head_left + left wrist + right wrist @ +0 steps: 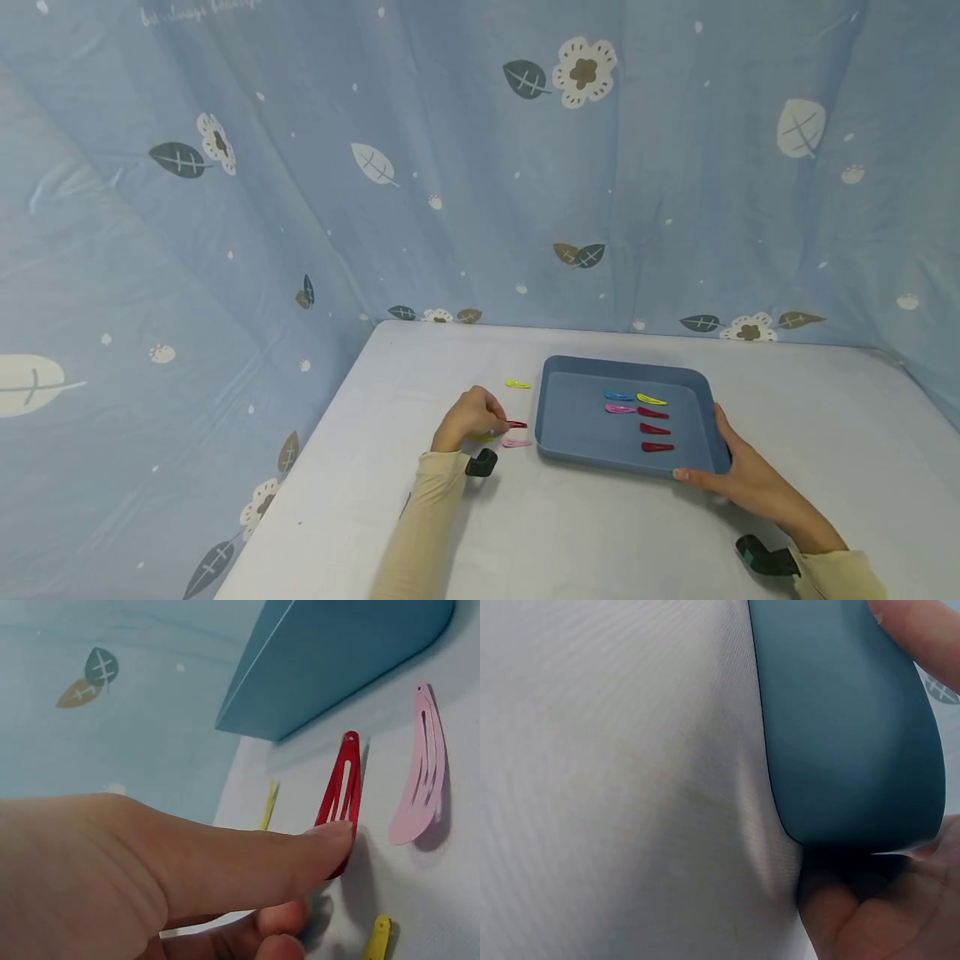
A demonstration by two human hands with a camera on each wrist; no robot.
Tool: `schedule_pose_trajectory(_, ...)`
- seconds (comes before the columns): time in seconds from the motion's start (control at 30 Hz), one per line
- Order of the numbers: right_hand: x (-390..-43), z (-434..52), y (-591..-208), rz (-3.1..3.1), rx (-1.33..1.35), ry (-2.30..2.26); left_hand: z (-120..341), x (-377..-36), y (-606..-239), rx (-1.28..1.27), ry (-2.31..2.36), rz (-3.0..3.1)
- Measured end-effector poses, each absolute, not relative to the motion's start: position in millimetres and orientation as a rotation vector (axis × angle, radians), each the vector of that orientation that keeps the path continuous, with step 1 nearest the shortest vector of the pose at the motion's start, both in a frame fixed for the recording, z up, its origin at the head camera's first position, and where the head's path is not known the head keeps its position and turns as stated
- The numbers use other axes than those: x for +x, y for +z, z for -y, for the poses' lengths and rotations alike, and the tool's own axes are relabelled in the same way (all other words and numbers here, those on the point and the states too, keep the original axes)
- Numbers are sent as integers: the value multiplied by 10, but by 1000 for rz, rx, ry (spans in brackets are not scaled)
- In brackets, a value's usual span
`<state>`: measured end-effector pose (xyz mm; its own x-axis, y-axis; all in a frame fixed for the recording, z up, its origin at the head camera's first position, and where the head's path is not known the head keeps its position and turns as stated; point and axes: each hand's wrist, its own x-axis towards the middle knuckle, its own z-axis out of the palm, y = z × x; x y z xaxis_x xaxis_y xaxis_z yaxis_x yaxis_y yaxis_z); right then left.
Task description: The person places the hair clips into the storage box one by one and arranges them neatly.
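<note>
Red hair clip flat on the desk, just left of the blue tray, long axis running toward the tray wall, hole end nearest the tray, wider end under the left hand. Thumb tip on the clip's near end, other fingers curled below it; looks like a pinch on the clip, underside contact hidden by the thumb. Pink clip just beside the red one, parallel, not touched. Yellow clip near the curled fingers, cut off by the frame edge; second yellow clip farther along the tray's left side, apart from the hand.

Right hand gripping the tray's near right corner, thumb along the rim, remaining fingers wrapped under and mostly hidden. Inside the tray: blue, yellow, pink and three red clips in rows, all lengthwise across the tray. Right wrist view blurred, only tray wall and fingertips readable.
</note>
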<state>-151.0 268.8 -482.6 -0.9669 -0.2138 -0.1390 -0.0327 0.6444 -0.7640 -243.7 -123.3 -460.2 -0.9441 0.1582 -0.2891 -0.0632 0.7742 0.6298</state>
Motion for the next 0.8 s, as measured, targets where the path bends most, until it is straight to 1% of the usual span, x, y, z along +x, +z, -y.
schedule_pose_trajectory(0.2, -1521, -2696, -4833, -2643, -185, -1207, 1272, -2460, -4610, 66, 973, -2660)
schedule_pose_trajectory(0.4, -1518, -2702, -4848, -2626, -186, -1232, 1346, -2490, -4623, 32, 1102, -2625)
schedule_pose_trajectory(0.8, -1522, -2702, -4848, -2670, -171, -1178, 1417, -2551, -4599, 47, 1293, -2538)
